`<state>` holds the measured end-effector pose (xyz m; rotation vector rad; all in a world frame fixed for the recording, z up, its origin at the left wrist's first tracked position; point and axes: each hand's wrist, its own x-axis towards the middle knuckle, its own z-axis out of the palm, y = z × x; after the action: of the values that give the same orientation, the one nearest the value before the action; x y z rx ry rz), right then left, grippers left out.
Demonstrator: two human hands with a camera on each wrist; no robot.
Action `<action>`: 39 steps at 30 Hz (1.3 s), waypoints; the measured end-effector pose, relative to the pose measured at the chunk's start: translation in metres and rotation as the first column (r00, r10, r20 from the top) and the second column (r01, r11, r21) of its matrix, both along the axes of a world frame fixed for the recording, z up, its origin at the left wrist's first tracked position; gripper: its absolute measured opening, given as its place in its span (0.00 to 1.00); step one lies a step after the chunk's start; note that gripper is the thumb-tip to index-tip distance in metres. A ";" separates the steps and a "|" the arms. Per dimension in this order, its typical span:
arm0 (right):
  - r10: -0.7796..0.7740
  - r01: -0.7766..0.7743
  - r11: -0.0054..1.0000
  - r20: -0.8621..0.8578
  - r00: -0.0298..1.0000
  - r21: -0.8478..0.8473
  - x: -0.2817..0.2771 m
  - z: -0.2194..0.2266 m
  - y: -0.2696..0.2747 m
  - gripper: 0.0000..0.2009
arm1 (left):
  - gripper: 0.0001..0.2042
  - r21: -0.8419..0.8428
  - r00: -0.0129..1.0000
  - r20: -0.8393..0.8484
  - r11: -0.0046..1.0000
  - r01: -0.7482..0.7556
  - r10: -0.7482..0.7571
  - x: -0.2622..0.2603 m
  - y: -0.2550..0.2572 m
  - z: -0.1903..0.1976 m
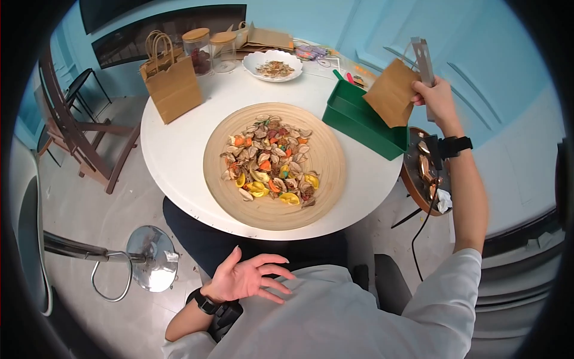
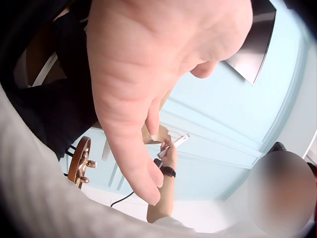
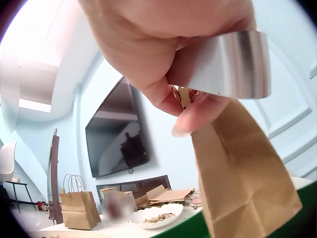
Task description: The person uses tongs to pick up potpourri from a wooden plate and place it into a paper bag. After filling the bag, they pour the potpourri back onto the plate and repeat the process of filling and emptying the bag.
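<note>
My right hand (image 1: 434, 100) is raised over the right side of the table. It grips metal tongs (image 1: 423, 63) and, with them, a small brown paper bag (image 1: 390, 94) by its upper edge. In the right wrist view the bag (image 3: 245, 173) hangs below the thumb, with the tongs' bent steel end (image 3: 228, 64) across the palm. Under the bag sits a green rectangular box (image 1: 365, 128). My left hand (image 1: 248, 276) is held over my lap, palm up with fingers spread, touching nothing. A round wooden tray (image 1: 221, 197) heaped with dried potpourri (image 1: 272, 158) lies before me.
At the table's back stand brown paper bags (image 1: 173, 90), lidded glass jars (image 1: 223, 52) and a white scalloped bowl (image 1: 254, 66) of dried bits. Flat brown paper (image 1: 269, 39) lies behind. A small side table (image 1: 418, 173) with copper-coloured pieces stands right; a stool base (image 1: 152, 257), left.
</note>
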<state>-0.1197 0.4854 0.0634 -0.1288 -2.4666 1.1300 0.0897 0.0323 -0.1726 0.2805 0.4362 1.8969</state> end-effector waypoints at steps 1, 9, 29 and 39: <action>-0.013 0.013 1.000 0.003 1.000 0.006 0.002 -0.008 0.001 0.10 | 0.48 0.009 1.000 0.012 1.000 -0.018 0.018 0.001 -0.002 -0.002; -0.029 0.037 0.996 0.097 0.995 -0.084 0.044 -0.034 -0.002 0.13 | 0.47 0.080 0.998 0.064 0.997 0.004 -0.009 0.000 -0.002 -0.020; -0.285 0.289 0.949 -0.054 0.957 0.127 0.035 -0.073 0.048 0.14 | 0.45 -0.008 0.980 -0.178 0.996 -0.086 0.083 -0.006 -0.020 -0.002; -0.266 0.298 0.938 -0.187 0.946 0.175 0.032 -0.096 0.064 0.19 | 0.46 -0.160 0.932 -0.297 0.951 -0.264 0.209 -0.010 -0.034 0.028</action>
<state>-0.0878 0.5494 -0.0326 -0.3098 -2.3103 0.7352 0.0798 -0.0013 -0.1444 0.3767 0.8769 2.0379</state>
